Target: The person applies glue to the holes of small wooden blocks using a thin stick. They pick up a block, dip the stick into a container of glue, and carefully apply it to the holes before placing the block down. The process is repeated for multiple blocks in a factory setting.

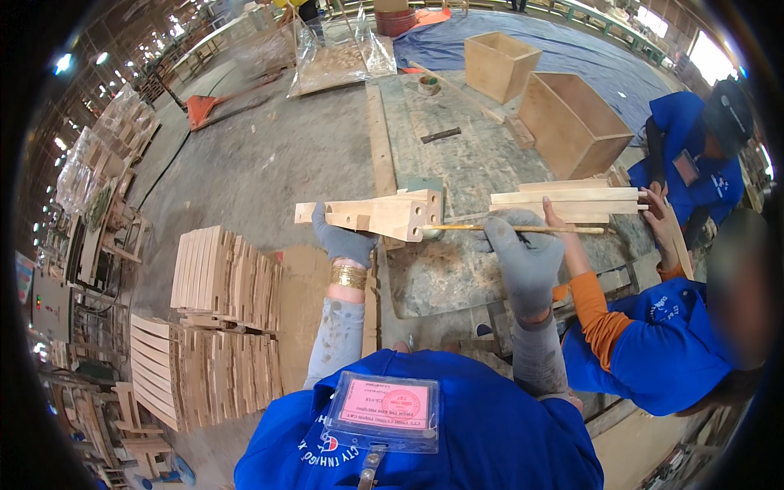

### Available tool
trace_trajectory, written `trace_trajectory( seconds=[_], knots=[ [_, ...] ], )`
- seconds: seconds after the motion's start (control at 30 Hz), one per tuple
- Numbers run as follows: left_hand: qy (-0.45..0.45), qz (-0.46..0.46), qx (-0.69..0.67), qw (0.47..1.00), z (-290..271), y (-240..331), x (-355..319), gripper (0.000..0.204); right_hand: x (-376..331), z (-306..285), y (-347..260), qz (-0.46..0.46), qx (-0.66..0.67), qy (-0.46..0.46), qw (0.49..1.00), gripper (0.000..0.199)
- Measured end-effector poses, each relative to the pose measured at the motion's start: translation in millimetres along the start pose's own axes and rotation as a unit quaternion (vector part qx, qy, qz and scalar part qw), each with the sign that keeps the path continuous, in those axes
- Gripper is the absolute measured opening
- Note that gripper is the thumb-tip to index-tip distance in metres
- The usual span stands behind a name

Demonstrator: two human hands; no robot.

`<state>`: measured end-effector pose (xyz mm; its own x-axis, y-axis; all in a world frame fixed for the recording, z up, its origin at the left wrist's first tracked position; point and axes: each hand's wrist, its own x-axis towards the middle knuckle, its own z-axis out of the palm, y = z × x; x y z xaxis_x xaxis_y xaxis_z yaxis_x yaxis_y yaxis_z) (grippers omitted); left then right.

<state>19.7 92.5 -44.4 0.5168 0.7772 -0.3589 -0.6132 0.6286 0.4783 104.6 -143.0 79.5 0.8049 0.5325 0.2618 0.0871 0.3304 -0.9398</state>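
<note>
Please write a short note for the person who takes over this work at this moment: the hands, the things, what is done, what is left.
Left hand: gloved, grips the wooden piece from below, above the workbench.
Right hand: gloved, holds a thin stick, its tip at the piece's end with the holes.
Slatted panels are stacked on the left.
Done: cannot tell.
Left: the stick work at the holes appears unfinished.

You have two gloved hands in view, the left hand [341, 239] and the right hand [525, 260], with one wooden frame piece [377, 215] and one thin stick [523, 229] between them. Far on the desk [474, 163] stand two open wooden boxes [500, 64] [572, 122], with one tape roll [429, 84] left of them. Near left on the floor lie two stacks of slatted panels [227, 278] [204, 371], and to your right are two co-workers in blue shirts [663, 347] [694, 155].
</note>
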Motion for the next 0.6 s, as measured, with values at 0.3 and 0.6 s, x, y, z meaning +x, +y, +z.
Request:
trace_trajectory(
  seconds=[0.3,0.6],
  knots=[
    [0.015,0.023,0.003,1.000,8.3,-0.4,-7.0,0.067,-3.5,7.0,8.7,-0.019,-0.039,-0.030,0.999,0.009],
    [0.007,0.017,-0.006,1.000,8.1,-4.2,-4.8,0.067,-5.2,11.0,14.4,0.008,-0.029,-0.032,0.999,0.009]
  ],
)
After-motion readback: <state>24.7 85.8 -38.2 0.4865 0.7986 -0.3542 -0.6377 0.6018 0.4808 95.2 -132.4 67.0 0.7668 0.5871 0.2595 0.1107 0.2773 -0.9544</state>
